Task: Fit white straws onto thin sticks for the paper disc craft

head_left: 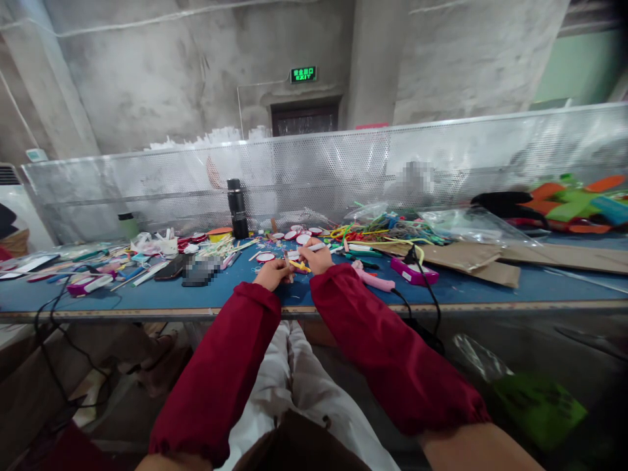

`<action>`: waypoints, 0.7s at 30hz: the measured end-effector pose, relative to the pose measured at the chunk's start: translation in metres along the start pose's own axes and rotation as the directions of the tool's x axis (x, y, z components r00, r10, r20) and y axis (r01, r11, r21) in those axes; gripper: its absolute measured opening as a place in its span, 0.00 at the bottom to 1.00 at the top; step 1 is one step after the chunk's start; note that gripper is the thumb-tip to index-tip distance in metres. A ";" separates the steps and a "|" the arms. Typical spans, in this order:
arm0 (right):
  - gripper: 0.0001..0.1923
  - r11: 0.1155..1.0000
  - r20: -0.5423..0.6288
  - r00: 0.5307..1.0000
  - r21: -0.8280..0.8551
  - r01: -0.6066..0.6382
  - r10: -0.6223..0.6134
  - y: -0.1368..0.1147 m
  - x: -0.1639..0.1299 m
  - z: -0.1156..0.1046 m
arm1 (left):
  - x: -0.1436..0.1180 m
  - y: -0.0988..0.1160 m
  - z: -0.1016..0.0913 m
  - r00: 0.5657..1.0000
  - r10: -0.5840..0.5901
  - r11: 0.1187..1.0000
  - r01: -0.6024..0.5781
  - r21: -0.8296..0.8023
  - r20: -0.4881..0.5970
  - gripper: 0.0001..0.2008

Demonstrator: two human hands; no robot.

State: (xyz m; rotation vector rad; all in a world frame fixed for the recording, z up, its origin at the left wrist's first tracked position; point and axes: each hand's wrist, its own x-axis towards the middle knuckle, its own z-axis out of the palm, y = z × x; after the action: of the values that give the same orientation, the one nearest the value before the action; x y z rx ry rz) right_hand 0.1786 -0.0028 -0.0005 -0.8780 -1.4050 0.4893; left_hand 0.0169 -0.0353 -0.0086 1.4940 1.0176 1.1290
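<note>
Both my arms in red sleeves reach onto a blue worktable (147, 294). My left hand (271, 273) pinches a small thin stick-like piece held upright. My right hand (318, 256) grips a white pen-shaped tool (314, 248) that points left, and a small yellow and orange craft piece (300, 266) sits between the two hands. The hands are close together, almost touching, just above the table near its front edge.
Craft clutter covers the table: round red-and-white discs (294, 235), coloured wires (377, 230), a black cylinder (238, 208), a pink glue gun (413, 271) with a black cable, cardboard sheets (471, 258), plastic bags. A perforated metal screen (343, 170) runs behind. A green bag (540, 405) lies below right.
</note>
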 end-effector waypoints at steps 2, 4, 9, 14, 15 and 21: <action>0.09 0.999 0.023 1.000 0.039 -0.019 0.018 0.000 0.000 0.000 | 0.000 0.000 0.000 1.000 -0.007 1.000 0.006 -0.006 -0.004 0.13; 0.09 0.998 0.026 0.999 0.055 -0.038 0.037 -0.001 0.000 0.000 | 0.001 -0.001 0.000 1.000 -0.003 1.000 0.003 -0.006 -0.002 0.14; 0.09 0.998 0.014 0.999 0.045 -0.041 0.041 -0.002 0.000 -0.001 | 0.003 -0.003 -0.001 1.000 0.004 1.000 -0.004 -0.011 0.005 0.13; 0.09 0.997 0.034 0.999 0.064 -0.041 0.039 -0.004 0.000 -0.002 | 0.003 -0.003 -0.002 1.000 -0.002 1.000 0.002 -0.022 0.006 0.13; 0.09 0.997 0.034 0.999 0.063 -0.044 0.042 -0.004 0.000 -0.002 | 0.003 -0.003 -0.002 1.000 -0.001 1.000 0.001 -0.021 0.006 0.13; 0.09 0.997 0.025 0.998 0.048 -0.053 0.052 -0.004 0.000 -0.003 | 0.001 -0.002 -0.001 1.000 0.003 1.000 -0.003 -0.006 0.017 0.15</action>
State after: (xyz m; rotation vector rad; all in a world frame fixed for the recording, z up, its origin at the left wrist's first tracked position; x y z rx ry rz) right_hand 0.1804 -0.0057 0.0028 -0.8739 -1.3884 0.5737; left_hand 0.0162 -0.0336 -0.0098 1.4983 0.9999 1.1192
